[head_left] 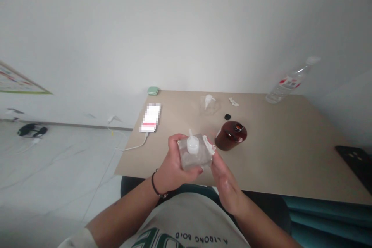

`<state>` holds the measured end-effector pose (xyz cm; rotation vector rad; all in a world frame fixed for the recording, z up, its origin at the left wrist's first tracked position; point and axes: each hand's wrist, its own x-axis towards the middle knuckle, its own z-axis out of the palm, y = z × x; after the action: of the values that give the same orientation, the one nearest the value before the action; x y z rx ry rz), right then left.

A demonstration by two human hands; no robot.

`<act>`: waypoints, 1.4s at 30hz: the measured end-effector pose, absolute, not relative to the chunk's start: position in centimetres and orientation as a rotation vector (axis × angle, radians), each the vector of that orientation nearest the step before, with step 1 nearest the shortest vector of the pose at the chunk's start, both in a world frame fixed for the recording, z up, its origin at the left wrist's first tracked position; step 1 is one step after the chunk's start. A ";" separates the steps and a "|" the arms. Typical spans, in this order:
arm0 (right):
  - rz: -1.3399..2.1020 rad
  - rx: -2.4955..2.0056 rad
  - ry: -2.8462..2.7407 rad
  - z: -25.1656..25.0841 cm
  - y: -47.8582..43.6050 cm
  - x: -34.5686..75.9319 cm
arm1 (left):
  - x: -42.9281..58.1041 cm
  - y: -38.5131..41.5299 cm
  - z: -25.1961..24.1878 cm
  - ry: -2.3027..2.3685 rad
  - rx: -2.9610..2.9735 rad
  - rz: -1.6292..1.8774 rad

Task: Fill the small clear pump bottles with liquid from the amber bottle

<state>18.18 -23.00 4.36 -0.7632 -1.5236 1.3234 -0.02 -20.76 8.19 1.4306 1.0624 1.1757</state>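
My left hand (171,167) is wrapped round a clear square pump bottle (197,159) with a white pump top, held upright over the table's front edge. My right hand (226,182) holds a crumpled white tissue (208,145) against the bottle's right side; some of its fingers are hidden behind the bottle. Just right of the hands stands a brown bottle (228,137) with an uncovered neck. A small black cap (227,117) lies behind it. Another clear square bottle with a white pump (208,101) is farther back.
A crumpled white scrap (233,102) and a tall clear water bottle (286,84) are at the table's back. On the left are a phone (151,118) with a white cable (133,148) and a small green case (153,91). A black object (354,162) lies at the right edge.
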 end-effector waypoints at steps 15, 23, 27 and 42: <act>1.353 -0.711 -1.274 6.8 -22.5 16.9 | -1.0 -20.3 7.6 0.836 1.175 1.400; 1.261 -0.720 -1.557 6.2 -22.1 17.0 | 0.2 -21.8 7.7 0.911 1.280 1.380; 1.307 -0.695 -1.512 4.5 -23.6 17.2 | 0.2 -21.5 8.4 0.959 1.261 1.459; 1.585 -0.656 -1.280 7.6 -21.2 17.9 | -0.9 -19.7 7.8 0.663 1.256 1.340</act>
<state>17.93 -21.20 7.65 -0.6561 -1.2801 1.5851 -0.87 -19.74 7.85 1.2562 0.6625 1.3399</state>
